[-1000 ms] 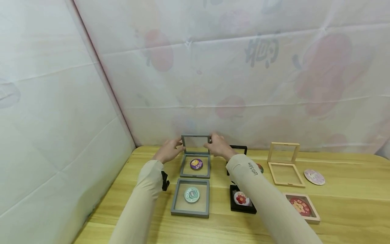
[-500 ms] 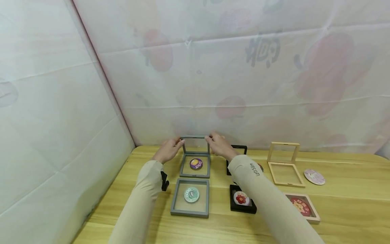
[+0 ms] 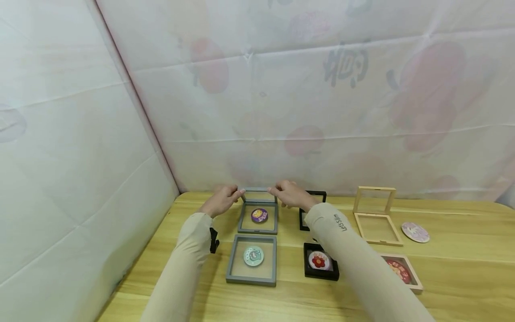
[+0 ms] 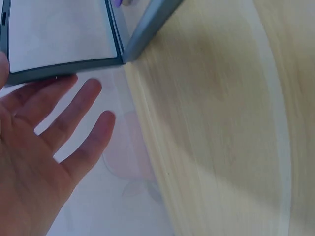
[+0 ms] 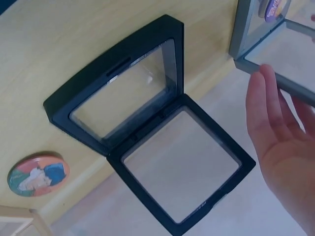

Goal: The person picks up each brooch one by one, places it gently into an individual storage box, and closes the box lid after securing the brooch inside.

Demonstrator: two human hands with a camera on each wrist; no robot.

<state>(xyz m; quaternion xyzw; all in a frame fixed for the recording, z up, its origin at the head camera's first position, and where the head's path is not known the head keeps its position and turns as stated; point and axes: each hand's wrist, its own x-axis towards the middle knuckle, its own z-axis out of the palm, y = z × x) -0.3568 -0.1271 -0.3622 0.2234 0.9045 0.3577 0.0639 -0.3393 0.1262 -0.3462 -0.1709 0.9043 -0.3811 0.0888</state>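
At the back of the table, a grey display frame (image 3: 240, 219) stands with its lid (image 3: 259, 195) tilted up on the hinge. A round purple badge (image 3: 259, 215) with a yellow figure lies in its base. My left hand (image 3: 221, 200) holds the lid's left upper corner, thumb in front and fingers behind. In the left wrist view its other fingers (image 4: 78, 142) spread out beside the rim. Opposite, my right hand (image 3: 291, 195) grips the right upper corner, with fingers (image 5: 268, 108) along the lid's side in the right wrist view.
A closed grey frame (image 3: 231, 270) with a mint badge lies nearer. To the right are an opened black frame (image 5: 147, 201), a closed black frame (image 3: 322, 273), an opened wooden frame (image 3: 380, 243), a pink frame (image 3: 418, 286) and loose badges (image 3: 415, 232) (image 5: 38, 174). A cloth wall (image 3: 257, 112) rises behind.
Both hands have moved to the lid's upper corners. The lid has tipped forward and lower over the base. The other frames and badges have stayed put.
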